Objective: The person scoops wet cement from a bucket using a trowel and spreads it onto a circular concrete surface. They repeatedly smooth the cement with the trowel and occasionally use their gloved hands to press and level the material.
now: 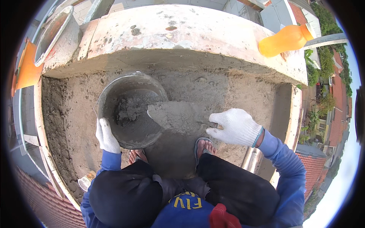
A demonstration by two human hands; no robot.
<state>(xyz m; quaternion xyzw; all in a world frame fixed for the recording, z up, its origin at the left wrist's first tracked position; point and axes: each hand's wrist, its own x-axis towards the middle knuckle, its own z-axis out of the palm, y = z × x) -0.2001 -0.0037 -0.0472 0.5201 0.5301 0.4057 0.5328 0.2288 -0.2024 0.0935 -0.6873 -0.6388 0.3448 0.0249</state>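
Observation:
A dark bucket (pixel 109 99) stands on the mortar-covered floor in front of me, tilted a little, with wet grey mortar (pixel 131 108) inside. My left hand (pixel 108 137), in a white knit glove, grips the bucket's near left side; part of its fingers is hidden. My right hand (pixel 236 127), gloved the same way, is closed round the handle of a trowel (pixel 173 116). Grey mortar coats the trowel's broad blade, whose tip reaches over the bucket's right rim. The glove hides most of the handle.
A raised, mortar-spattered ledge (pixel 182 28) runs across the far side. On it lie an orange bottle (pixel 283 40) at right and a dirty pail (pixel 62 41) at left. A small cup (pixel 87 181) sits lower left. My sandalled feet flank the bucket; tiled roofs (pixel 49 201) show beyond the edges.

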